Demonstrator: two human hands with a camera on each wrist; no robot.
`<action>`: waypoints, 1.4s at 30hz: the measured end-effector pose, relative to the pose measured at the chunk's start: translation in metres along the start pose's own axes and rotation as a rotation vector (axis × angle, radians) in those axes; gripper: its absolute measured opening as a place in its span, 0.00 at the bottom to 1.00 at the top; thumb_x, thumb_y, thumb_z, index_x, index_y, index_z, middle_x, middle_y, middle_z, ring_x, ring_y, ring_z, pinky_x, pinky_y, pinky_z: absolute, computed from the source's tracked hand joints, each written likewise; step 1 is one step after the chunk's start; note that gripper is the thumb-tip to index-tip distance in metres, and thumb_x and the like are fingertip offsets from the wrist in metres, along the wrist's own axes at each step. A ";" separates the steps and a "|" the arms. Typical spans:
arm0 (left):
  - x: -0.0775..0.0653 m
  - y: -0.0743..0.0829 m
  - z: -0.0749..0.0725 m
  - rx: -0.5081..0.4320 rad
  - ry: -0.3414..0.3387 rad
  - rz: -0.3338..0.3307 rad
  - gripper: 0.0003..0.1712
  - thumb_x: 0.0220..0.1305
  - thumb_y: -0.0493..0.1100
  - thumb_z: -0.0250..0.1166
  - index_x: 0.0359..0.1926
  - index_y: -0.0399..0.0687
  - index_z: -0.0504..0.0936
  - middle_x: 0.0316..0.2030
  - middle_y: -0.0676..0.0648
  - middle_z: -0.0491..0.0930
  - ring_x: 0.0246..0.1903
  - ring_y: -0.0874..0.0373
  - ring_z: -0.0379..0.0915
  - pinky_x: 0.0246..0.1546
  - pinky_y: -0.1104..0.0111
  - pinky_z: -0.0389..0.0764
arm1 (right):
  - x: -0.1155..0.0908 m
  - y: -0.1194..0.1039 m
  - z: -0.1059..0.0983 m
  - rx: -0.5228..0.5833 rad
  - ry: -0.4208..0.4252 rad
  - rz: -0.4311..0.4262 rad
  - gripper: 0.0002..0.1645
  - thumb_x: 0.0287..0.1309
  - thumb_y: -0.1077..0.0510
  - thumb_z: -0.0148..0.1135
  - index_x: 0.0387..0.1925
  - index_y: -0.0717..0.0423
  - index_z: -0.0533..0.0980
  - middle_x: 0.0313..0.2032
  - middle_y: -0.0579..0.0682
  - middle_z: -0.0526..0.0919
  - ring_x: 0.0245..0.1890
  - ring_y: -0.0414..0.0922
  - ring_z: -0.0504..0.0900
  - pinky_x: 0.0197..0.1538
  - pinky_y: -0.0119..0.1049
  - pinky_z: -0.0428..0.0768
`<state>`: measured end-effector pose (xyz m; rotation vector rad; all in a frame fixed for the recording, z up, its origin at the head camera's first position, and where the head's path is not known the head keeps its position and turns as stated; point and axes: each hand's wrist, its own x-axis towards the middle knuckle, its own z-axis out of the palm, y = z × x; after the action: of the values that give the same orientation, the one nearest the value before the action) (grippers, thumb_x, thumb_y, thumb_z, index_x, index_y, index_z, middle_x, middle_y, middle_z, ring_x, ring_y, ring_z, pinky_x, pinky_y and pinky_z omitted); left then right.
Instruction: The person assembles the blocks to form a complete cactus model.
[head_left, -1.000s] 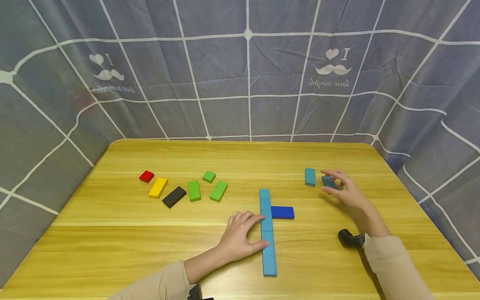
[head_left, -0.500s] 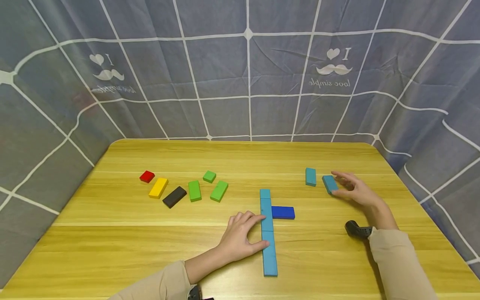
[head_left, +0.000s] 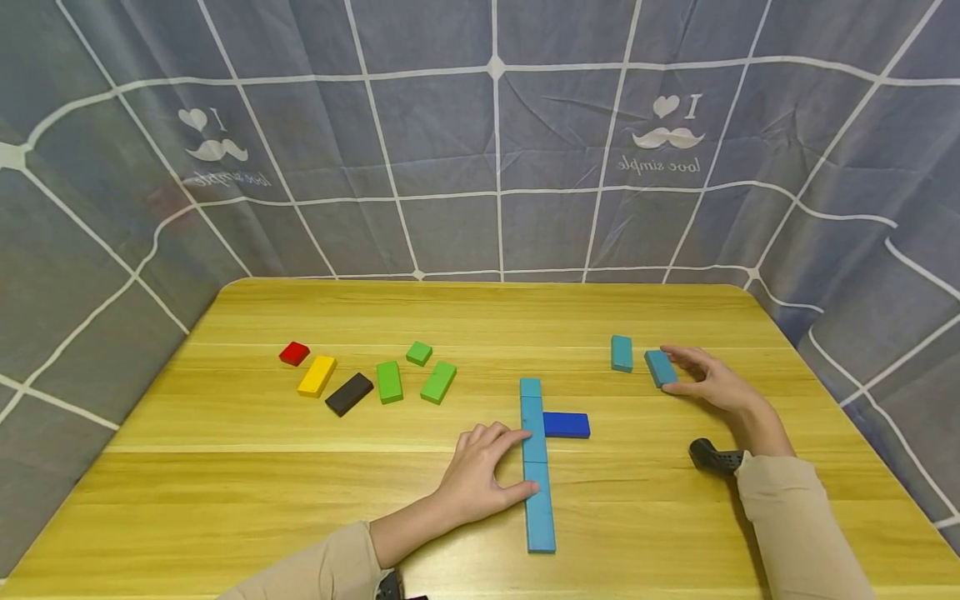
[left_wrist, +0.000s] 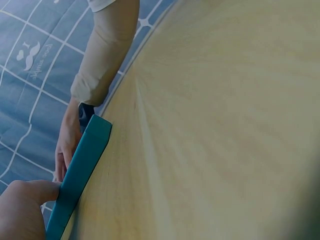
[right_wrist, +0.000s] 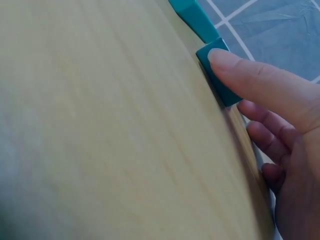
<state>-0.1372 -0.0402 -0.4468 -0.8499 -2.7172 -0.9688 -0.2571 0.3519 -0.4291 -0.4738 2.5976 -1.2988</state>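
Three light blue blocks [head_left: 538, 508] lie end to end in a column on the table, the far one shortest. My left hand [head_left: 476, 479] rests beside them, thumb and index fingertip touching the two longer blocks. A dark blue block [head_left: 567, 425] meets the column's right side at a right angle. Farther right, my right hand [head_left: 716, 387] pinches a teal block [head_left: 660, 368] lying flat on the table, thumb at its near end. The right wrist view shows the thumb pressed on that teal block's end [right_wrist: 217, 82]. Another teal block [head_left: 621, 353] lies just left of it.
On the left half of the table [head_left: 225, 483] lie a red block [head_left: 294, 353], a yellow block [head_left: 317, 376], a black block [head_left: 349, 394] and three green blocks [head_left: 389, 382]. A grey checked curtain [head_left: 450, 150] hangs behind the table and along its sides.
The right hand has shifted right from over the teal block to its right side and near end, uncovering its top, then moved only slightly. The left hand and other blocks have stayed put.
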 end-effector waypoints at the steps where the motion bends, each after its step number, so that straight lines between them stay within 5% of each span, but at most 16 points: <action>1: 0.000 0.000 0.000 0.000 0.001 0.001 0.33 0.49 0.59 0.65 0.56 0.52 0.73 0.43 0.55 0.73 0.38 0.62 0.62 0.43 0.64 0.61 | 0.000 0.000 0.000 -0.004 0.009 0.005 0.40 0.54 0.59 0.63 0.65 0.64 0.57 0.58 0.63 0.61 0.55 0.52 0.59 0.49 0.17 0.60; 7: 0.000 -0.001 0.001 0.005 0.013 0.011 0.33 0.49 0.59 0.65 0.56 0.52 0.73 0.43 0.55 0.73 0.38 0.62 0.62 0.43 0.65 0.61 | 0.001 -0.005 0.005 -0.048 0.095 0.026 0.40 0.54 0.57 0.64 0.64 0.64 0.58 0.53 0.59 0.65 0.48 0.40 0.64 0.51 0.37 0.63; 13: -0.001 -0.001 0.001 0.010 0.015 0.014 0.33 0.49 0.59 0.65 0.56 0.52 0.73 0.43 0.55 0.73 0.38 0.62 0.62 0.43 0.64 0.61 | 0.006 -0.025 0.019 -0.018 0.161 -0.050 0.38 0.52 0.60 0.65 0.62 0.66 0.60 0.46 0.52 0.67 0.39 0.40 0.68 0.40 0.27 0.67; 23: 0.000 0.000 -0.002 0.008 -0.009 -0.006 0.33 0.49 0.60 0.65 0.56 0.53 0.73 0.43 0.55 0.73 0.39 0.61 0.62 0.42 0.65 0.60 | 0.021 -0.062 0.058 0.075 0.069 -0.073 0.38 0.47 0.63 0.68 0.59 0.65 0.64 0.40 0.56 0.69 0.38 0.49 0.67 0.37 0.29 0.68; 32: 0.000 0.000 -0.002 0.001 -0.014 -0.008 0.34 0.49 0.60 0.65 0.56 0.53 0.73 0.43 0.55 0.73 0.39 0.62 0.62 0.43 0.65 0.61 | 0.030 -0.069 0.086 0.130 -0.018 -0.140 0.37 0.46 0.63 0.69 0.57 0.68 0.64 0.38 0.56 0.69 0.37 0.49 0.67 0.37 0.27 0.67; 42: 0.001 0.000 -0.002 0.009 -0.017 -0.006 0.34 0.50 0.60 0.65 0.57 0.53 0.73 0.43 0.55 0.73 0.39 0.61 0.62 0.42 0.65 0.60 | 0.033 -0.070 0.099 0.145 -0.011 -0.154 0.37 0.43 0.66 0.70 0.56 0.71 0.65 0.39 0.58 0.70 0.40 0.48 0.67 0.42 0.28 0.68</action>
<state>-0.1377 -0.0409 -0.4453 -0.8526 -2.7382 -0.9544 -0.2427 0.2268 -0.4329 -0.6643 2.4770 -1.5150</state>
